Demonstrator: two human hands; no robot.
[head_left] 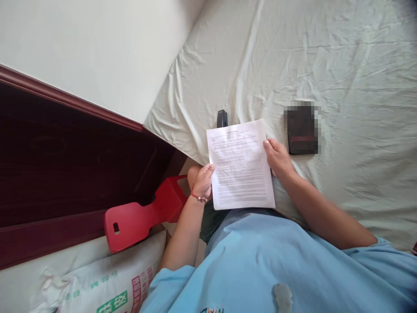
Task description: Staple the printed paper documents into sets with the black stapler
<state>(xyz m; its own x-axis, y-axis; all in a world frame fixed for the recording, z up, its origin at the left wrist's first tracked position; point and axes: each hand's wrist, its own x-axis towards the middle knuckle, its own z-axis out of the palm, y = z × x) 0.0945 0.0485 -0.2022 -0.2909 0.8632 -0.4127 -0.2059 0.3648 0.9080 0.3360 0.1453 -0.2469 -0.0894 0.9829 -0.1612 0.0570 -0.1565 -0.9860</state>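
Pale green, wrinkled bed sheet (pixel 325 56) covers the bed that fills most of the view, with a white wall and a dark brown wooden bed frame (pixel 65 165) on the left side. Over the edge of the bed, near the person's lap, is a white printed sheet of paper (pixel 240 165). The left hand (pixel 203 180) holds its left edge, fingers closed on the paper with the thumb on top. The right hand (pixel 276 157) holds the right edge the same way, thumb pressed on the page. So the paper sits between both hands. Just behind the paper's top edge, a small black stapler (pixel 222 118) lies on the sheet, partly hidden. Near the right hand lies a dark, blurred flat thing (pixel 302 129). A red plastic stool (pixel 143 215) stands below the left arm, beside a white printed sack (pixel 107 282).
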